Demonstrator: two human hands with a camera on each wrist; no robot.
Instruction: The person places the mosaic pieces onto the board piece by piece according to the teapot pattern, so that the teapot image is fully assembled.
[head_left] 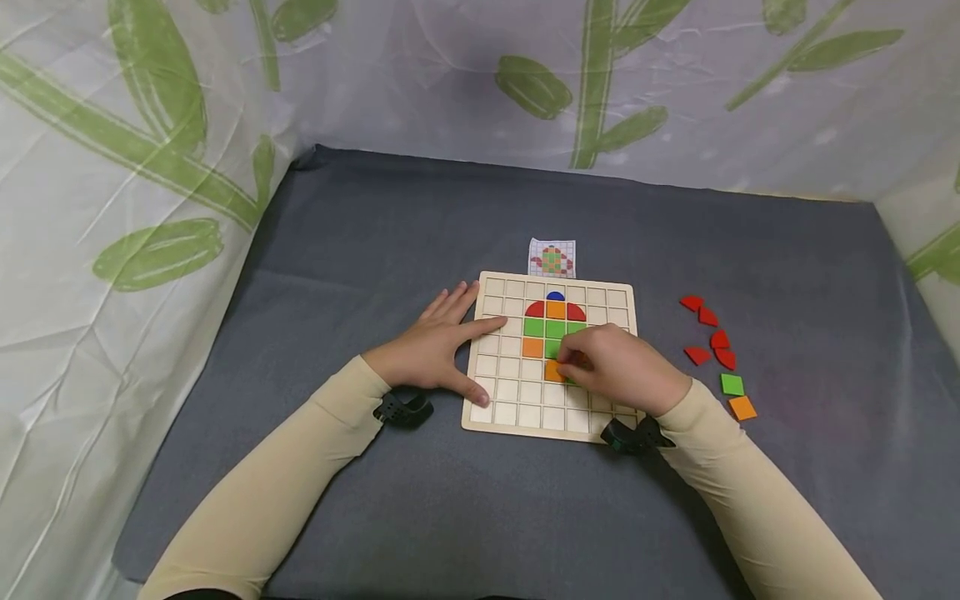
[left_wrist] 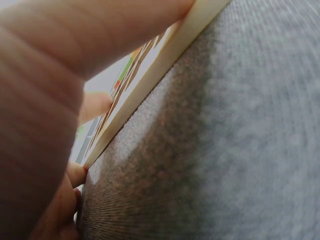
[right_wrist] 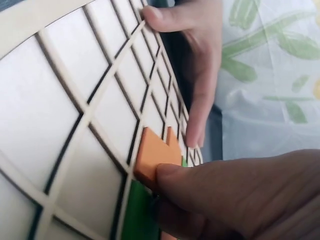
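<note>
A wooden grid board (head_left: 525, 415) lies on the table. My left hand (head_left: 438, 346) spreads over its left edge, fingers straight, thumb and forefinger resting on the rim and cells. My right hand (head_left: 622, 367) pinches an orange square tile (right_wrist: 154, 156) between thumb and fingers, low in the middle columns. That tile is tilted at its cell, beside a green tile (right_wrist: 137, 215). Above it on the board sit green squares (head_left: 534, 327), another orange square (head_left: 532, 347), red quarter-rounds (head_left: 535, 309) and a blue half-round (head_left: 556, 296). My right hand hides part of the board's right side.
A small pattern card (head_left: 552, 259) lies against the board's far edge. To the right are several loose red quarter-rounds (head_left: 697, 356), a green square (head_left: 732, 384) and an orange square (head_left: 742, 407). A dark grey cloth (head_left: 390, 225) covers the table, with leaf-patterned curtains (head_left: 450, 75) around it.
</note>
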